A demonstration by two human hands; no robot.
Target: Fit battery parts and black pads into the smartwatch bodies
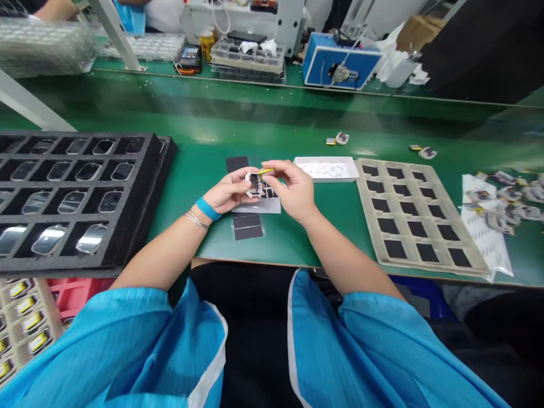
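My left hand point(228, 191) is closed around a small white watch housing point(254, 187) with its dark inside facing up. Thumb and fingers of my right hand point(296, 190) pinch a small yellow-edged battery point(266, 171) at the housing's upper right edge; whether a wire joins the two is too small to tell. Under the hands lies a white sheet point(266, 208) with small black pieces on it. Black rectangular strips point(249, 226) lie on the green bench, partly covered by that sheet.
On the left stands a black foam tray point(140, 226) of watch faces. A white box point(327, 169) and a beige compartment tray point(406, 212) with black squares sit to the right. Loose watch housings point(518, 209) are heaped far right. Behind are a blue box point(335, 61) and clear trays point(249, 54).
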